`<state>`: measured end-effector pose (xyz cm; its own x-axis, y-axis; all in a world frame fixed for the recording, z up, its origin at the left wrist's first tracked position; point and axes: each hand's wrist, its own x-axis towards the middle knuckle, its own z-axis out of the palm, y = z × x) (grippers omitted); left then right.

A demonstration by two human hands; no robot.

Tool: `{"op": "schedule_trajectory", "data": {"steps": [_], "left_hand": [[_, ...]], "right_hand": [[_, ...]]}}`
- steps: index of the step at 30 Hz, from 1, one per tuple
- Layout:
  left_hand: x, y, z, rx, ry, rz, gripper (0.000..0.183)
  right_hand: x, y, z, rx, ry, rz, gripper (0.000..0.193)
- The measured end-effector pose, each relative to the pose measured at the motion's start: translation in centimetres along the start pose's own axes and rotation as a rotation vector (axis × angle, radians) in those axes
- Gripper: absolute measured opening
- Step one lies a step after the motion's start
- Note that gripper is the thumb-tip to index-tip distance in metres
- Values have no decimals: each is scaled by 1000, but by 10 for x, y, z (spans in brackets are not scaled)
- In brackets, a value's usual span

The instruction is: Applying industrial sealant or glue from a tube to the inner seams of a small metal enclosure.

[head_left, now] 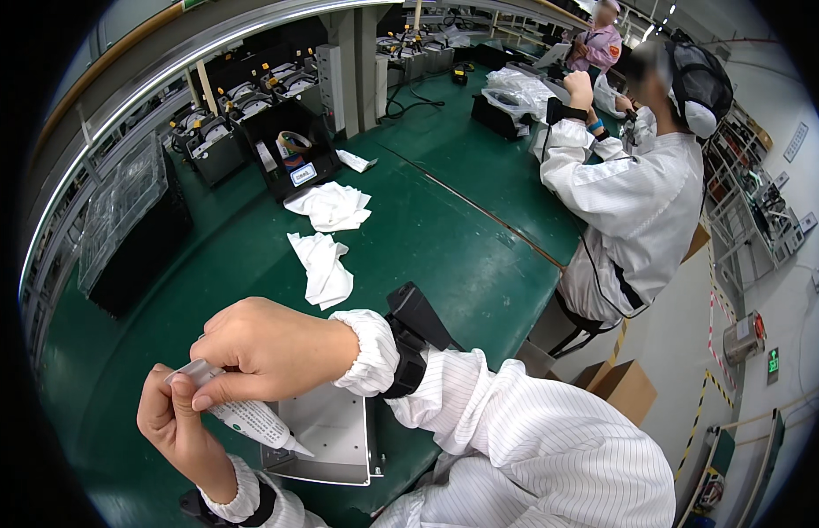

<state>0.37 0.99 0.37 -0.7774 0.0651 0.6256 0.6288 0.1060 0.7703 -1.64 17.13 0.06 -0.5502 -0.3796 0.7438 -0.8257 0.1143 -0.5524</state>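
Note:
My left hand [182, 431] and my right hand [264, 345] come together at the lower left, both closed on the flat tail end of a white squeeze tube [251, 422]. Small dark print covers the tube, and its pointed nozzle slants down to the right. Below the nozzle lies a white sheet-metal housing [334, 431] with raised sides and small holes. The tip hangs over the inside of the housing; whether it touches the metal I cannot tell. Part of the housing is hidden behind my hands and the tube.
Crumpled white cloths [326, 268] lie on the green table [427, 255]. Behind them stands a black bin [290, 154] with tape rolls. A black crate with clear plastic trays [128, 220] is at the left. A co-worker [629, 202] in white sits at the right.

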Motion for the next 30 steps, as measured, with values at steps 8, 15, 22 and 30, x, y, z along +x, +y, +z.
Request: {"op": "schedule_trajectory", "data": {"steps": [8, 15, 22, 30], "left_hand": [[0, -6, 1, -193, -27, -85, 23], [1, 8, 5, -5, 24, -77, 13], [-1, 1, 2, -95, 34, -70, 10], [-3, -4, -5, -286, 2, -88, 6]], "right_hand": [[2, -2, 3, 40, 145, -4, 37], [2, 1, -1, -94, 128, 14, 29], [4, -15, -8, 183, 177, 132, 13], [-1, -9, -4, 364, 169, 44, 9]]}}
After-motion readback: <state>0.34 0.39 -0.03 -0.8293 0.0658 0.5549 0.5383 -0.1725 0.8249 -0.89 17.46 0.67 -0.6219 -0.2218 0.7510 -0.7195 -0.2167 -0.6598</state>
